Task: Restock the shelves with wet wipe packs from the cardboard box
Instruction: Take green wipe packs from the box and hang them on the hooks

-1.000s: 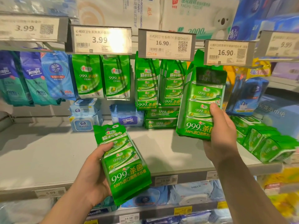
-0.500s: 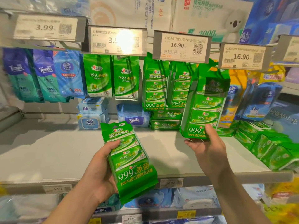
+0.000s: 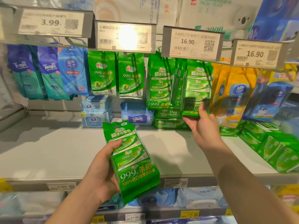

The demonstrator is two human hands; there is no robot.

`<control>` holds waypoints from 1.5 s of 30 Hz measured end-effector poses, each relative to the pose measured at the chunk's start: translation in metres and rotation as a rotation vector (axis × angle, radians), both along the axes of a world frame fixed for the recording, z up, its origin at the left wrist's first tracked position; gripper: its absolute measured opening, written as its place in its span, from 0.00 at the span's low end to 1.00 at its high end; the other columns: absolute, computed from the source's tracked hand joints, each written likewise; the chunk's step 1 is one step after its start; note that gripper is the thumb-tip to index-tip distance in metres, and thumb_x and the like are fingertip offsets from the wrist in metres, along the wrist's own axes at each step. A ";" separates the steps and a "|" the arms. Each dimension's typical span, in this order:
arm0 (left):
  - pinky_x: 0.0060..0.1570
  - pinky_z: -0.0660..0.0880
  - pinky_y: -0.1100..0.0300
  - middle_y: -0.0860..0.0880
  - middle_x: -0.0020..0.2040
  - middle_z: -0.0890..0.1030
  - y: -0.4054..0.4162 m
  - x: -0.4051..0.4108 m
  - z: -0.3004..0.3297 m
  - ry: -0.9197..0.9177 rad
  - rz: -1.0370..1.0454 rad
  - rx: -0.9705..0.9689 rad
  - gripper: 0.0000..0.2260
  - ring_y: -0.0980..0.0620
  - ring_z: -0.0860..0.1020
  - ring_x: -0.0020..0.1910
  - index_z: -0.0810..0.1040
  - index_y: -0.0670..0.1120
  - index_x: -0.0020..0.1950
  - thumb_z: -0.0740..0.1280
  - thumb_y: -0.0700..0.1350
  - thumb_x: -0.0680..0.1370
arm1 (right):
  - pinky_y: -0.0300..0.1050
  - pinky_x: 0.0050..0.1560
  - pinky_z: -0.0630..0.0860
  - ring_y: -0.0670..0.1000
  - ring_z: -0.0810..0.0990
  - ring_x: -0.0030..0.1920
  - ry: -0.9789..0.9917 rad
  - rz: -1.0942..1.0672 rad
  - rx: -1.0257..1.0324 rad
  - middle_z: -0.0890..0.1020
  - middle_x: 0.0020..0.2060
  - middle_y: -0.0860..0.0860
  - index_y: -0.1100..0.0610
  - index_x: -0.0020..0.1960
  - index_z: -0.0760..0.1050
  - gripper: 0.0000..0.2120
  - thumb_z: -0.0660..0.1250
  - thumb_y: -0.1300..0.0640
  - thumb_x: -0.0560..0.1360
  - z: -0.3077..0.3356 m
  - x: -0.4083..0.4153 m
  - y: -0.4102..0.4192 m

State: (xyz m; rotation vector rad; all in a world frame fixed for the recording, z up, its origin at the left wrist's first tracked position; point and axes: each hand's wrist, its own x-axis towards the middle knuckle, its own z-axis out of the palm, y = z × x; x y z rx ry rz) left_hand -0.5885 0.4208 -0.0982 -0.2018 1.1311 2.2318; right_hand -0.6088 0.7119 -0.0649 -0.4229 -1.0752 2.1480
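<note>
In the head view, the left hand held a shiny green plastic multi-pack of wet wipes in front of the flat white shelf board. Its fingers were curled round the left edge of the pack, and the thumb lay across the front. The pack was tilted, with its top leaning toward the shelf. The right hand reached up to a second green hanging wet wipe pack. This pack hung under the white price tag reading 16.90. The right thumb pressed on the pack's bottom front edge. The palm faced up under the pack, with the fingers behind it. The picture was blurry there, so how tight the hold was could not be told. Just left of it hung another green pack of the same kind. Below these, flat green wipe packs lay stacked on the shelf board. More green packs lay in a messy pile on the right side of the shelf. Further left hung two slim green wipe pouches, then blue and teal pouches. Pale blue tub-shaped wipe packs sat on the shelf under them. Yellow and blue hanging packs were at the right.
</note>
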 end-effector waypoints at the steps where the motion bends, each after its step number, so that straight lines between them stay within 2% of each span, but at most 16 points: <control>1: 0.61 0.76 0.39 0.38 0.60 0.84 -0.001 0.000 0.000 -0.001 0.001 -0.002 0.25 0.35 0.83 0.58 0.82 0.45 0.66 0.71 0.52 0.71 | 0.56 0.56 0.84 0.60 0.81 0.60 -0.006 -0.008 -0.010 0.70 0.74 0.56 0.59 0.77 0.61 0.31 0.69 0.50 0.80 0.000 -0.004 0.002; 4: 0.61 0.76 0.39 0.38 0.60 0.84 -0.003 0.000 0.001 0.000 0.007 -0.004 0.25 0.36 0.83 0.57 0.82 0.45 0.66 0.72 0.52 0.71 | 0.55 0.51 0.85 0.62 0.80 0.63 -0.023 -0.008 -0.036 0.71 0.74 0.57 0.57 0.77 0.62 0.31 0.70 0.50 0.80 0.000 -0.014 0.007; 12: 0.59 0.77 0.40 0.38 0.59 0.85 -0.006 0.000 0.001 0.022 0.035 0.020 0.24 0.37 0.85 0.53 0.84 0.46 0.65 0.70 0.59 0.74 | 0.63 0.57 0.82 0.62 0.78 0.67 -0.005 -0.011 -0.084 0.72 0.75 0.53 0.55 0.79 0.62 0.30 0.69 0.54 0.80 -0.004 -0.027 0.015; 16: 0.58 0.77 0.40 0.37 0.59 0.84 -0.005 0.002 0.002 0.000 0.040 0.049 0.28 0.36 0.85 0.53 0.85 0.46 0.62 0.68 0.66 0.74 | 0.66 0.60 0.79 0.63 0.81 0.63 -0.003 0.018 -0.159 0.73 0.73 0.59 0.58 0.77 0.62 0.30 0.69 0.52 0.80 -0.007 -0.026 0.015; 20: 0.59 0.77 0.39 0.36 0.60 0.84 -0.005 0.004 0.006 -0.010 0.028 0.077 0.30 0.35 0.84 0.55 0.84 0.46 0.63 0.67 0.68 0.73 | 0.61 0.64 0.79 0.61 0.80 0.64 -0.009 0.050 -0.176 0.76 0.69 0.64 0.60 0.75 0.65 0.23 0.66 0.54 0.83 -0.009 -0.022 0.015; 23: 0.58 0.77 0.40 0.36 0.59 0.84 -0.004 0.004 0.007 0.001 0.020 0.083 0.28 0.36 0.85 0.50 0.86 0.46 0.58 0.68 0.66 0.72 | 0.58 0.59 0.82 0.61 0.78 0.67 -0.066 0.056 -0.168 0.73 0.70 0.66 0.62 0.76 0.63 0.25 0.65 0.55 0.83 -0.010 -0.014 0.014; 27: 0.57 0.77 0.40 0.34 0.57 0.84 -0.006 0.005 0.006 0.014 -0.031 0.109 0.29 0.34 0.85 0.49 0.88 0.42 0.50 0.67 0.67 0.72 | 0.55 0.55 0.83 0.59 0.84 0.51 -0.168 0.104 -0.098 0.74 0.68 0.67 0.66 0.77 0.62 0.25 0.64 0.57 0.84 -0.011 0.005 0.001; 30: 0.57 0.78 0.39 0.34 0.60 0.83 -0.006 0.005 0.005 0.016 -0.051 0.113 0.30 0.33 0.84 0.52 0.88 0.42 0.52 0.66 0.67 0.72 | 0.52 0.50 0.84 0.59 0.86 0.47 -0.283 0.178 0.027 0.80 0.59 0.64 0.67 0.70 0.69 0.19 0.64 0.56 0.84 -0.016 0.023 -0.014; 32: 0.55 0.80 0.38 0.33 0.61 0.82 -0.004 0.006 0.007 0.020 -0.058 0.112 0.30 0.34 0.84 0.53 0.86 0.42 0.55 0.66 0.67 0.71 | 0.54 0.49 0.84 0.58 0.86 0.43 -0.384 0.264 0.138 0.82 0.52 0.62 0.67 0.64 0.73 0.16 0.63 0.55 0.84 -0.022 0.033 -0.026; 35: 0.56 0.79 0.39 0.33 0.61 0.82 0.000 0.008 0.012 0.021 -0.064 0.098 0.30 0.34 0.84 0.52 0.86 0.41 0.56 0.67 0.66 0.71 | 0.56 0.43 0.81 0.58 0.82 0.36 -0.475 0.442 0.229 0.81 0.43 0.61 0.67 0.61 0.74 0.18 0.64 0.51 0.84 -0.027 0.048 -0.046; 38: 0.66 0.73 0.36 0.33 0.62 0.82 0.006 0.010 0.016 0.003 -0.074 0.068 0.32 0.32 0.82 0.59 0.83 0.42 0.65 0.67 0.66 0.73 | 0.54 0.40 0.78 0.58 0.81 0.36 -0.533 0.609 0.394 0.81 0.41 0.61 0.64 0.61 0.76 0.23 0.64 0.43 0.82 -0.024 0.064 -0.065; 40: 0.69 0.70 0.35 0.33 0.63 0.81 0.009 0.011 0.017 -0.001 -0.096 0.063 0.34 0.32 0.80 0.63 0.80 0.42 0.69 0.69 0.65 0.72 | 0.60 0.45 0.78 0.62 0.83 0.41 -0.523 0.706 0.538 0.82 0.44 0.64 0.63 0.59 0.78 0.31 0.66 0.34 0.78 -0.019 0.074 -0.078; 41: 0.68 0.71 0.36 0.33 0.63 0.81 0.010 0.011 0.017 0.001 -0.107 0.060 0.35 0.32 0.80 0.63 0.80 0.42 0.69 0.69 0.65 0.71 | 0.62 0.45 0.77 0.62 0.82 0.40 -0.513 0.751 0.575 0.82 0.42 0.63 0.61 0.55 0.80 0.32 0.67 0.31 0.74 -0.016 0.078 -0.083; 43: 0.65 0.73 0.37 0.32 0.63 0.81 0.012 0.011 0.016 0.007 -0.128 0.057 0.34 0.31 0.81 0.62 0.80 0.41 0.68 0.68 0.65 0.72 | 0.56 0.41 0.74 0.54 0.77 0.33 -0.494 0.814 0.624 0.79 0.33 0.52 0.52 0.43 0.83 0.26 0.64 0.30 0.72 -0.009 0.087 -0.092; 44: 0.66 0.72 0.37 0.32 0.63 0.81 0.013 0.011 0.015 0.010 -0.141 0.056 0.34 0.31 0.81 0.62 0.80 0.41 0.68 0.67 0.65 0.73 | 0.52 0.41 0.75 0.52 0.77 0.33 -0.487 0.838 0.642 0.80 0.32 0.48 0.49 0.40 0.84 0.24 0.62 0.30 0.72 -0.007 0.089 -0.093; 45: 0.68 0.71 0.36 0.32 0.64 0.81 0.013 0.011 0.015 0.015 -0.152 0.053 0.34 0.31 0.80 0.62 0.80 0.42 0.68 0.67 0.66 0.74 | 0.52 0.44 0.77 0.51 0.80 0.36 -0.484 0.856 0.658 0.83 0.35 0.46 0.47 0.43 0.86 0.24 0.61 0.30 0.73 -0.005 0.092 -0.095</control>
